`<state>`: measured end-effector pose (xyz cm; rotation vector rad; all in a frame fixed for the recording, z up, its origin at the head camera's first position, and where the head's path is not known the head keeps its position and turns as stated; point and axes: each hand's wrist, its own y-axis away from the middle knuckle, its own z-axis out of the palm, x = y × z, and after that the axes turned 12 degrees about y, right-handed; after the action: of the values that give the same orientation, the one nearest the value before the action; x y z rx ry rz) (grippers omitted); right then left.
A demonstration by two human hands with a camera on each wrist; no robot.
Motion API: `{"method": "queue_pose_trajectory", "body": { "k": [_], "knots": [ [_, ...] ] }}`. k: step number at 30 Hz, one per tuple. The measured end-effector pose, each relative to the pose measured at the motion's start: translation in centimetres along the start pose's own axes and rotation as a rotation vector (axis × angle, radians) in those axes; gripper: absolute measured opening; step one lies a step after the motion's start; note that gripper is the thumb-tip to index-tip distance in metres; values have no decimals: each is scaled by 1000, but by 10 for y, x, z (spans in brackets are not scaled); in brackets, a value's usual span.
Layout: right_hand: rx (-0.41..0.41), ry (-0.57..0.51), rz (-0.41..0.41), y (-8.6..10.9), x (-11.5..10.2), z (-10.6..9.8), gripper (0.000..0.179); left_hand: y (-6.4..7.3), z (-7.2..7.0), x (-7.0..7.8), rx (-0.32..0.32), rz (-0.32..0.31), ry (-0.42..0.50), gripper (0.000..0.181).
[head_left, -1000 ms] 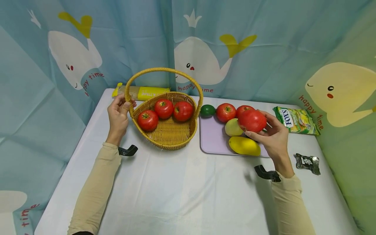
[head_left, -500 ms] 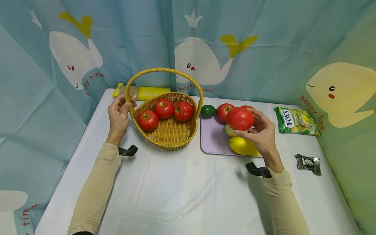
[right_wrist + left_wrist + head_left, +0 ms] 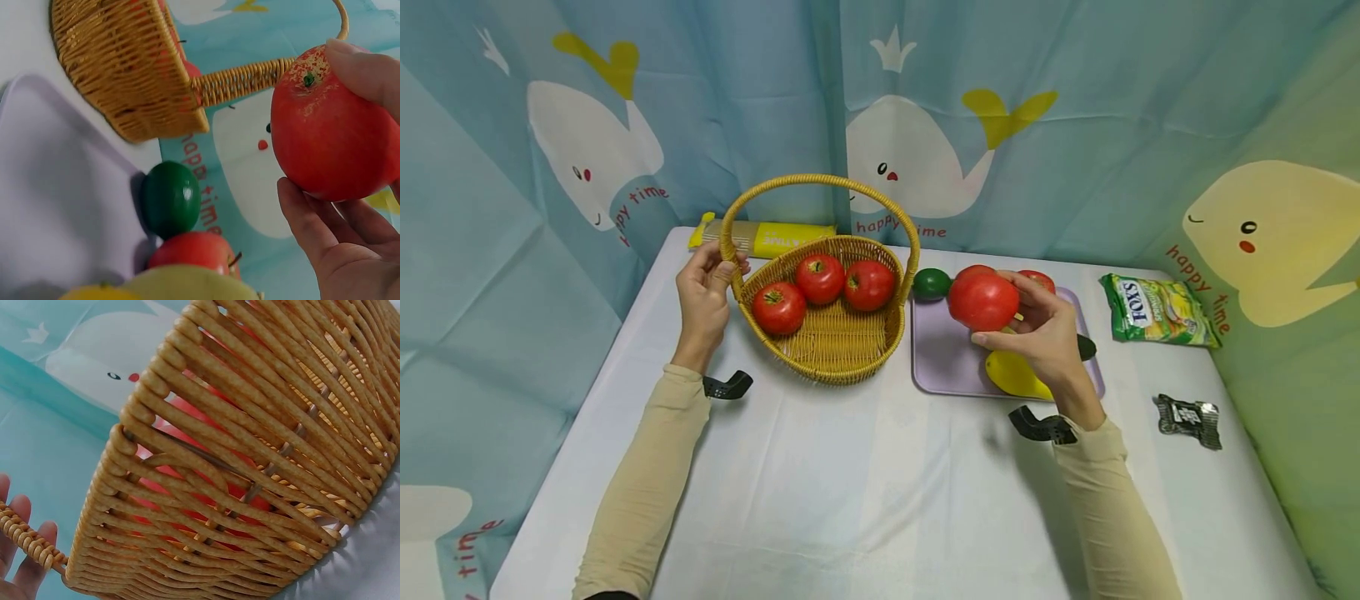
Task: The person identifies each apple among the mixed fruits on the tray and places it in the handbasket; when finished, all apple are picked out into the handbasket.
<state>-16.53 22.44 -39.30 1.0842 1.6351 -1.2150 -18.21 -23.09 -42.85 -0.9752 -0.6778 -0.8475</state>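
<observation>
A: State?
B: Our left hand (image 3: 703,287) is curled round the handle (image 3: 818,179) of the basket (image 3: 842,346). Our right hand (image 3: 1047,337), spread to fit, pinches a red apple (image 3: 982,300), raised over the lilac tray (image 3: 943,358).
A: Basket?
B: On the worktop (image 3: 850,483), left of the tray; we count three more apples (image 3: 820,279) inside.
A: Tray?
B: Yellow fruit (image 3: 1013,373) partly behind our right hand, green fruit (image 3: 932,284) at the far left corner.

Basket (image 3: 838,342): woven wicker-look, ridged, semi-gloss
Held fruit (image 3: 334,140): smooth, sl. glossy
Green fruit (image 3: 173,200): smooth, v. glossy
Tray (image 3: 943,360): smooth, matt, plastic-lkg
FOX'S bag (image 3: 1161,310): shiny film
Curtain (image 3: 760,83): creased cloth
</observation>
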Motion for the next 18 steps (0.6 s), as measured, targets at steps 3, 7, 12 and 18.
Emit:
{"method": "queue_pose_trajectory", "body": {
  "k": [3,7,12,18],
  "knots": [
    [-24,2,-5,-3,-3,6,82,0,0,-1,0,2,1,23],
    [-53,-14,-28,-7,-6,16,82,0,-1,-1,0,0,-2,23],
    [-108,-25,-28,-12,-12,30,79,0,-1,-1,-7,-5,1,22],
    [-159,-37,-14,-14,-19,46,80,-1,-2,-3,-3,-7,17,19]
  ]
}}
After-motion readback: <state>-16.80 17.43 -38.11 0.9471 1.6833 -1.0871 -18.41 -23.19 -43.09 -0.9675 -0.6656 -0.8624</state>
